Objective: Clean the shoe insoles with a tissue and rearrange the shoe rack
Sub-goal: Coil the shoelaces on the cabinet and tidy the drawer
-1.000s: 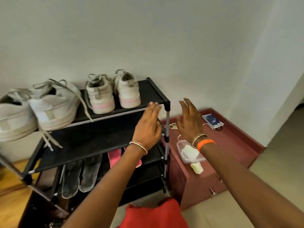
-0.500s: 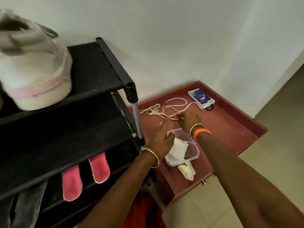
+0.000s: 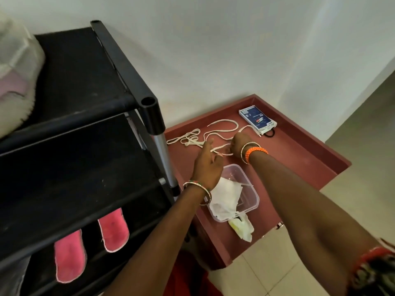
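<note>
White shoelaces [image 3: 222, 127] lie tangled on the top of a low red cabinet [image 3: 299, 150]. My right hand [image 3: 238, 144] pinches a strand of the laces. My left hand [image 3: 208, 165] reaches over them with its index finger stretched out onto a lace. Beneath my left wrist sits a clear plastic box [image 3: 248, 189] with white tissue [image 3: 226, 197] in it. The black shoe rack [image 3: 85, 116] fills the left side. Two pink insoles [image 3: 113, 229] stick out from a lower shelf. A white and pink shoe [image 3: 15, 77] shows at the top left.
A crumpled yellowish tissue [image 3: 242, 227] lies by the cabinet's front edge. A phone in a case [image 3: 257, 119] rests at the cabinet's back corner by the wall. Red cloth [image 3: 188, 278] is at the bottom. Tiled floor [image 3: 363, 189] lies to the right.
The view swung right and down from the rack to the cabinet. Both hands left the rack's corner and dropped to the shoelaces, where the right hand pinched a strand.
</note>
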The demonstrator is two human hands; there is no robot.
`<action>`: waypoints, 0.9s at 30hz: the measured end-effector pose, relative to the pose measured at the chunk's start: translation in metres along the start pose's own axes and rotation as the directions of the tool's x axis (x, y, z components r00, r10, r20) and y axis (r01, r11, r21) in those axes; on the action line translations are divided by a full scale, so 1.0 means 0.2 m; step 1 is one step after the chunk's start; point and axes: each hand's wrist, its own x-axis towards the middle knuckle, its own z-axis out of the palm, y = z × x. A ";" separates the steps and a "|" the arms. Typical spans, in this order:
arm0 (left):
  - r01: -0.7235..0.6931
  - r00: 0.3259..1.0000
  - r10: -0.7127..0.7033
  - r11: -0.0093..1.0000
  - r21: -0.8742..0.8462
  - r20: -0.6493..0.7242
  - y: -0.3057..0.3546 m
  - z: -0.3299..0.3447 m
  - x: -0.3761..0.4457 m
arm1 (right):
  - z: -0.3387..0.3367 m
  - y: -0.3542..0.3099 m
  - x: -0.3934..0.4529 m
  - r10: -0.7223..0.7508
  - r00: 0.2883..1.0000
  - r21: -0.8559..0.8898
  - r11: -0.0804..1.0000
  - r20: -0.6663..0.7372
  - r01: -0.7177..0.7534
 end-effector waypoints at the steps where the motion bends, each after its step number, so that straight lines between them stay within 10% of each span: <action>1: -0.005 1.000 0.005 1.000 0.013 0.002 0.02 0.00 -0.01 | -0.02 0.00 -0.02 0.003 1.000 0.022 1.000 -0.002 -0.003; 11: -0.123 0.992 0.122 0.990 0.075 0.015 0.35 -0.08 -0.19 | -0.63 -0.15 -0.42 0.031 0.800 0.566 0.724 -0.599 0.395; 20: -0.286 0.956 0.288 0.957 -0.043 0.054 1.03 -0.13 -0.45 | -1.39 -0.17 -1.03 -0.177 0.589 0.254 0.779 -0.789 0.574; 27: -0.385 0.917 0.382 0.923 0.001 0.112 1.32 -0.04 -0.72 | -1.48 -0.22 -1.47 -0.362 0.679 0.205 0.770 -0.639 0.604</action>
